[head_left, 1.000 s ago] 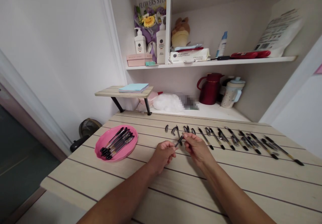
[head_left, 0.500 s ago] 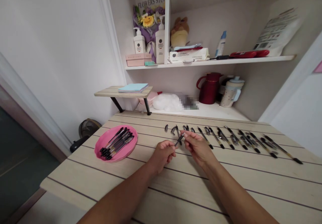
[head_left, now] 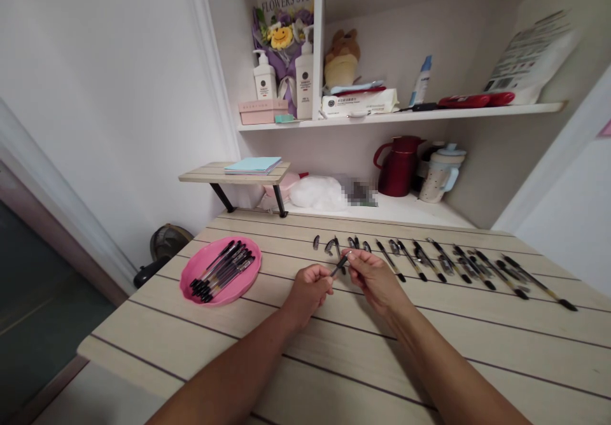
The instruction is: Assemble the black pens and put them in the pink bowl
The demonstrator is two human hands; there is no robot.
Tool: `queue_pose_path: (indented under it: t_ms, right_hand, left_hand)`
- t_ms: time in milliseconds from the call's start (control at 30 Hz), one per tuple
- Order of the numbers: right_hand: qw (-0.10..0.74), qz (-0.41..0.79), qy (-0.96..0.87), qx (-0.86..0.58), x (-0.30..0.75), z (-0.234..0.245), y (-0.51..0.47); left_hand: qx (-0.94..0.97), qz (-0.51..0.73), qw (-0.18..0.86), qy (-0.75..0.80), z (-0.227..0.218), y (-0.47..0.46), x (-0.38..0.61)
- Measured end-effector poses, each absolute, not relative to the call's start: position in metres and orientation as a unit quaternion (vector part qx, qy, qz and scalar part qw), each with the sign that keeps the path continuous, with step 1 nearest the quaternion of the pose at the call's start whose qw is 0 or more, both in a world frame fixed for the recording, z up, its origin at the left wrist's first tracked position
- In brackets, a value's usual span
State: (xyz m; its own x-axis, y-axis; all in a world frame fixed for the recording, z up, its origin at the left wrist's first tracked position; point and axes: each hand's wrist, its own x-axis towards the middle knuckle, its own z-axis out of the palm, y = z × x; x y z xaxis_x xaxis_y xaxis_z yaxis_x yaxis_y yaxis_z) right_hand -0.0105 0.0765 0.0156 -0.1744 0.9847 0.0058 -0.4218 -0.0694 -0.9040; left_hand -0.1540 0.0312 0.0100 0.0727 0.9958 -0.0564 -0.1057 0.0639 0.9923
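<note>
My left hand [head_left: 309, 291] and my right hand [head_left: 373, 277] meet over the middle of the wooden table [head_left: 477, 342], both pinched on one black pen [head_left: 339, 264] held between them. The left fingers grip its lower end, the right fingers its upper end. Just beyond the hands lie a few loose pen caps [head_left: 329, 245]. A row of several black pens and pen parts [head_left: 458, 264] stretches to the right across the table. On the left a pink plate [head_left: 195, 266] holds several black pens [head_left: 222, 271].
A small wooden riser [head_left: 233, 175] with a blue notebook stands at the table's back left. Behind are shelves with a red jug [head_left: 400, 166], a white cup [head_left: 440, 174], bottles and a plush toy. A dark fan [head_left: 165, 243] sits below the table's left edge.
The hands have stayed together on the pen, with only small finger shifts. The view has tilted slightly.
</note>
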Motion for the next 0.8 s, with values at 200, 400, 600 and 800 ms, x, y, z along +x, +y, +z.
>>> queue_pose_path:
  t_ms: [200,400,600,800]
  right_hand:
    - [0.547,0.62,-0.416,-0.378,-0.014,0.0116,0.0766]
    - [0.535,0.661,-0.416,-0.323,-0.0075,0.014,0.0784]
    - [0.55,0.65,-0.402,-0.338,-0.0059,0.0106,0.0804]
    - [0.533,0.672,-0.413,-0.306,-0.0049,0.0122,0.0798]
  left_hand:
    - [0.491,0.509,0.524,0.474,0.0091,0.0306,-0.1529]
    - [0.493,0.497,0.539,0.468,0.0052,0.0339,-0.155]
    - [0.489,0.487,0.555,0.465,0.0028,0.0353,-0.1568]
    - [0.488,0.486,0.555,0.466,0.0041,0.0348,-0.1567]
